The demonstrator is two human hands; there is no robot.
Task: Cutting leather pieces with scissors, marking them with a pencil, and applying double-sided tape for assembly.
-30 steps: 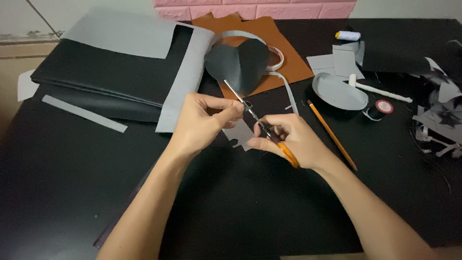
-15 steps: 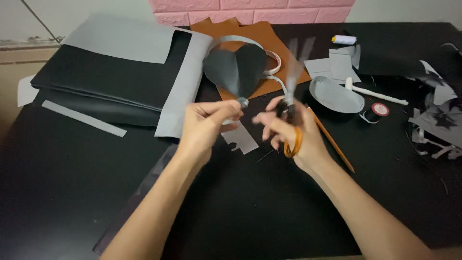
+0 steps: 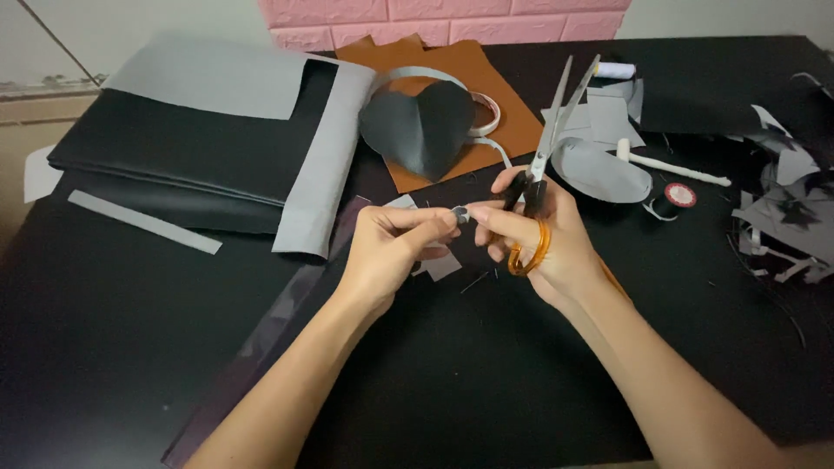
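Observation:
My right hand (image 3: 543, 239) grips orange-handled scissors (image 3: 546, 152) with the blades parted and pointing up and away. My left hand (image 3: 391, 247) pinches a tiny grey-and-black scrap (image 3: 460, 214) between thumb and forefinger; the right thumb and forefinger touch the same scrap. Under the hands, a small grey offcut (image 3: 441, 266) lies on the black table (image 3: 113, 347). A black heart-shaped leather piece (image 3: 421, 130) rests behind them on a brown sheet (image 3: 504, 113).
A folded stack of black and grey fabric (image 3: 200, 139) fills the back left, with a grey strip (image 3: 143, 222) in front of it. Right of the scissors lie a grey oval piece (image 3: 601, 170), a white stick (image 3: 669, 164), a thread spool (image 3: 679, 196) and grey scraps (image 3: 782, 217).
The scissors have left the cut and swung upright, blades now spread apart. Both hands came together at the small scrap. The view tilted a little.

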